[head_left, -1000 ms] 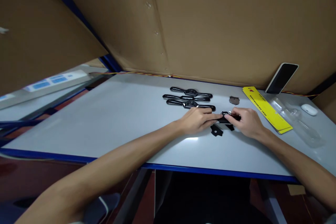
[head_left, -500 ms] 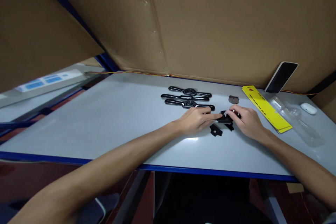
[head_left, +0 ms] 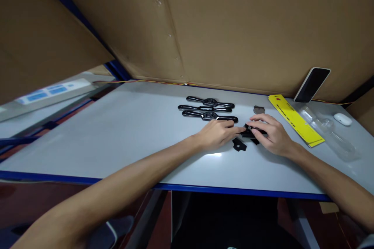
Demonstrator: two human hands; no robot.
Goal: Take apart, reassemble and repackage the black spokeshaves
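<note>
From here I can read "WOODWORKING TOOL" in black capitals, running lengthwise along the yellow card (head_left: 308, 132) on the bench (head_left: 122, 136). The smaller print beside it is too tiny to make out, and so is the little red mark (head_left: 277, 99) at the card's far end.

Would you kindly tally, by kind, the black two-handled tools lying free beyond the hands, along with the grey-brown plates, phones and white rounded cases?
Black two-handled tools: 3
Grey-brown plate: 1
Phone: 1
White rounded case: 1
Total: 6
</note>
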